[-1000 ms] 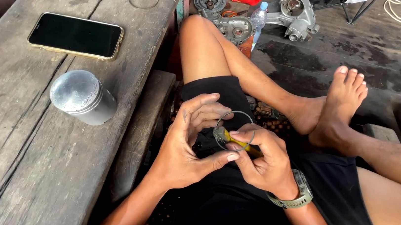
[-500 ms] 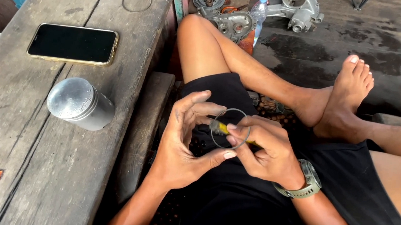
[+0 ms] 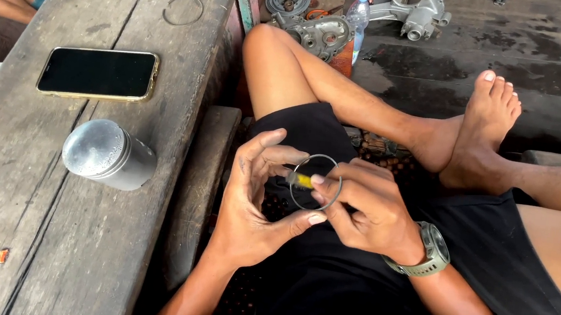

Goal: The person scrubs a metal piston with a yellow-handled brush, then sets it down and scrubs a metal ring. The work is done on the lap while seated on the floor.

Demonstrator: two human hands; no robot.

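Head view: thin metal ring (image 3: 316, 182) (round, wiry) pinched between left hand (image 3: 256, 200) and right hand (image 3: 365, 211).

A phone (image 3: 97, 73), metal piston (image 3: 108, 154) and loose ring (image 3: 183, 10) lie on the wooden bench (image 3: 24, 221).

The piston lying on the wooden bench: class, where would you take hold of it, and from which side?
Take the piston across its round skirt, coming from above. It lies on its side on the bench, domed crown toward the camera, so the curved wall is open on both flanks, with the phone well clear.
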